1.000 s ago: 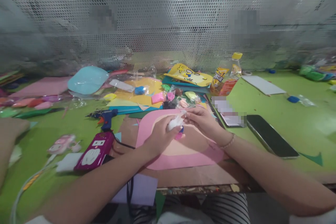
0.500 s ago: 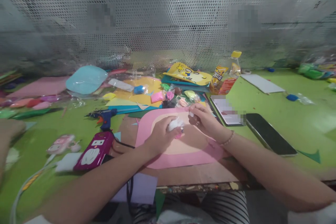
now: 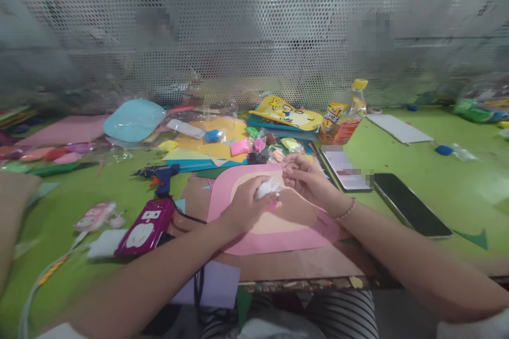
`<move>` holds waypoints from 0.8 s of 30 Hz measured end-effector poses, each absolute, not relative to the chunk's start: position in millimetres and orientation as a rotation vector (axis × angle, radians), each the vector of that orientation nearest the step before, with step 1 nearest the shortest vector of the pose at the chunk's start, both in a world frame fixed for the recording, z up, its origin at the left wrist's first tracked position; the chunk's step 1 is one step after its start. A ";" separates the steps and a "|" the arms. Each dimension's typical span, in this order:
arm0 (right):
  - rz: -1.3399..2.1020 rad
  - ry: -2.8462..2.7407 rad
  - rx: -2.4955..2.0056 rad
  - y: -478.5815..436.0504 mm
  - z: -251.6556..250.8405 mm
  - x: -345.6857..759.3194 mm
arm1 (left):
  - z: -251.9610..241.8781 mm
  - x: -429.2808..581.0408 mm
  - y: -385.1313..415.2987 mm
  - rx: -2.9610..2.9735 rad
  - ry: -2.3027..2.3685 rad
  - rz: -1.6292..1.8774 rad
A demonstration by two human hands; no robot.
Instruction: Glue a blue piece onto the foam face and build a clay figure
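Note:
My left hand (image 3: pixel 251 198) is closed around a white lump of modelling clay (image 3: pixel 269 187), which looks partly wrapped in clear plastic. Just right of it, my right hand (image 3: pixel 304 177) pinches a small white bit of clay at its fingertips. The two hands are slightly apart. Below them lies a pink sheet with rounded corners (image 3: pixel 222 190), with a cream sheet (image 3: pixel 258 225) on top of it. Something pink shows under my left fingers, too small to make out.
Beyond the sheets lie small clay packets (image 3: pixel 240 148) and yellow paper (image 3: pixel 186 143). A blue glue gun (image 3: pixel 162 177) and purple device (image 3: pixel 145 228) are at left, their cables nearby. A bottle (image 3: pixel 344 114) and two phones (image 3: pixel 409 204) (image 3: pixel 345 168) are at right.
My right hand's fingers have shifted slightly left and spread a little, toward the white clay. My left hand keeps its hold. The whole view has shifted slightly.

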State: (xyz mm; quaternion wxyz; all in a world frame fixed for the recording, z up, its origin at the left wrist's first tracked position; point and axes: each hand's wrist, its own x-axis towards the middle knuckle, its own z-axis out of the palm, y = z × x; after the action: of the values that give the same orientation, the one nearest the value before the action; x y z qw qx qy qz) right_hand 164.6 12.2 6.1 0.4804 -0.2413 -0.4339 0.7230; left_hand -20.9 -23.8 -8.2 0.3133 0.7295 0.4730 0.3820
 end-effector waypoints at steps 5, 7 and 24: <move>1.733 -1.087 -0.709 13.6 4.7 161.2 | -8.7 -21.6 -21.0 1.916 1.294 1.028; 1.714 -1.080 -0.740 15.2 3.6 161.1 | -9.7 -21.8 -17.8 1.941 1.408 1.040; 1.711 -1.163 -0.873 17.5 -3.0 159.8 | 0.1 -33.6 -8.3 2.661 2.041 0.355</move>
State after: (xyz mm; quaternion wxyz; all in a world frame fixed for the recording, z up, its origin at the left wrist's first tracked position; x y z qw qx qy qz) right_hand 159.8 17.5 -3.0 0.4334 -0.3503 -0.4667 0.6868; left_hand -33.6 -8.3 0.1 -0.1152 0.7838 0.6012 0.1046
